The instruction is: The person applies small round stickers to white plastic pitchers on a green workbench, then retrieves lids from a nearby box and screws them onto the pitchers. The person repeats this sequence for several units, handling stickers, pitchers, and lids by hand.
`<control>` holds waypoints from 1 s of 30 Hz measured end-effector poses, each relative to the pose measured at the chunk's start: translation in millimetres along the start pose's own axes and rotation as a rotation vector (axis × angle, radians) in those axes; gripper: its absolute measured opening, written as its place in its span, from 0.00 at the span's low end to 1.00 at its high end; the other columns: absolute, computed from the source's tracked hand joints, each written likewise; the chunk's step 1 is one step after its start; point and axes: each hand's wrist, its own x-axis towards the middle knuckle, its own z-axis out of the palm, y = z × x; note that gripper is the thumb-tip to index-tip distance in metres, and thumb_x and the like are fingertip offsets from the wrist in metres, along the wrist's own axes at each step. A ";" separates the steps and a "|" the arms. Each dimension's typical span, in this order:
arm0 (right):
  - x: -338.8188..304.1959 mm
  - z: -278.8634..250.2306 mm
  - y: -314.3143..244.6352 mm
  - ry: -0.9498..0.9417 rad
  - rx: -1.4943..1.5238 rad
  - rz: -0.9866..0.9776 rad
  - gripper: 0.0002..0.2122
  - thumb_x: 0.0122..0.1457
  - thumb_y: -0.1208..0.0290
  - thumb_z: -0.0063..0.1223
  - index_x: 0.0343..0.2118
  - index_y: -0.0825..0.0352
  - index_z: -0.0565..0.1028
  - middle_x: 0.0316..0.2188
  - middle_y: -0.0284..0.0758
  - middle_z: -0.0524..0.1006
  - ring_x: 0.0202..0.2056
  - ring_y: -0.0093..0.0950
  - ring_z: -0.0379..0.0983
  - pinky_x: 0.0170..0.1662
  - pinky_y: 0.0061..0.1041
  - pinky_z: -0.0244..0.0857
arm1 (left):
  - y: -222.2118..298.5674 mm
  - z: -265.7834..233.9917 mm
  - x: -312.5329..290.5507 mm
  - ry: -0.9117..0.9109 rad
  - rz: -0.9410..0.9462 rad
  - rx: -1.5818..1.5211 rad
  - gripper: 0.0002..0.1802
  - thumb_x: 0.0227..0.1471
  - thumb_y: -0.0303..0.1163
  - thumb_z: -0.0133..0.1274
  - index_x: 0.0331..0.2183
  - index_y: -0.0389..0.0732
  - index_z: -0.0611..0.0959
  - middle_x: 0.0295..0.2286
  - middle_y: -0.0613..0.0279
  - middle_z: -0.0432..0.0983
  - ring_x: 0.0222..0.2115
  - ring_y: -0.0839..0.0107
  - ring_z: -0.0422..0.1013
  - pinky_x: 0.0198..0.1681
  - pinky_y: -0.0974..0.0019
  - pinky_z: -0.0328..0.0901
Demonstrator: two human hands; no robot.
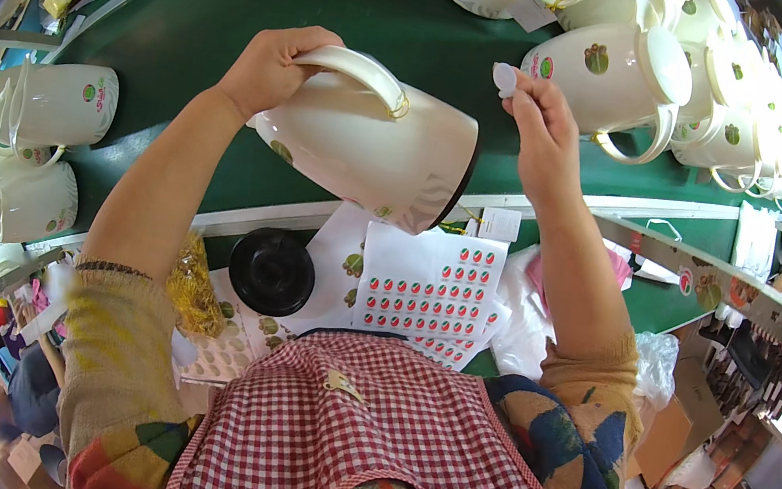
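My left hand (273,75) grips a cream-coloured pitcher (360,144) at its upper end, near where the curved handle begins. The pitcher is tilted onto its side, its dark-rimmed base toward the right. A gold tie (399,104) is wound round the lower part of the handle. Between the thumb and fingers of my right hand (550,139) is a small white round piece (503,80), perhaps a cap; its exact kind is unclear. That hand is to the right of the pitcher's base, apart from it. A white tag (499,224) on gold string shows just below the base.
Several similar pitchers (589,67) crowd the far right; more pitchers (69,100) lie at the left. Close to my body are sheets of round red-and-green stickers (424,295), a black round lid (272,271) and a bundle of gold ties (194,291). A pale rail (689,210) crosses the green table.
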 end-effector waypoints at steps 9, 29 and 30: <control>-9.8 3.9 -25.4 -0.274 -0.921 -1.031 0.08 0.42 0.76 0.61 0.28 0.64 0.75 0.30 0.32 0.77 0.29 0.27 0.75 0.31 0.24 0.69 | -15.1 4.0 8.1 0.101 0.080 0.071 0.21 0.45 0.13 0.49 0.38 0.45 0.86 0.36 0.61 0.82 0.36 0.66 0.76 0.43 0.68 0.71; 6.5 9.8 -19.0 -0.446 -1.050 -1.115 0.09 0.38 0.73 0.56 0.26 0.66 0.74 0.26 0.30 0.73 0.25 0.22 0.68 0.25 0.21 0.60 | -17.5 11.8 5.5 0.154 0.069 0.035 0.24 0.39 0.10 0.50 0.38 0.42 0.85 0.34 0.59 0.81 0.34 0.67 0.77 0.41 0.70 0.71; 4.5 8.9 -21.1 -0.481 -1.068 -1.077 0.10 0.38 0.74 0.57 0.27 0.66 0.74 0.27 0.31 0.75 0.26 0.24 0.69 0.26 0.22 0.62 | -18.0 11.7 5.9 0.155 0.073 0.025 0.24 0.39 0.10 0.50 0.38 0.42 0.85 0.34 0.59 0.81 0.34 0.67 0.77 0.41 0.70 0.71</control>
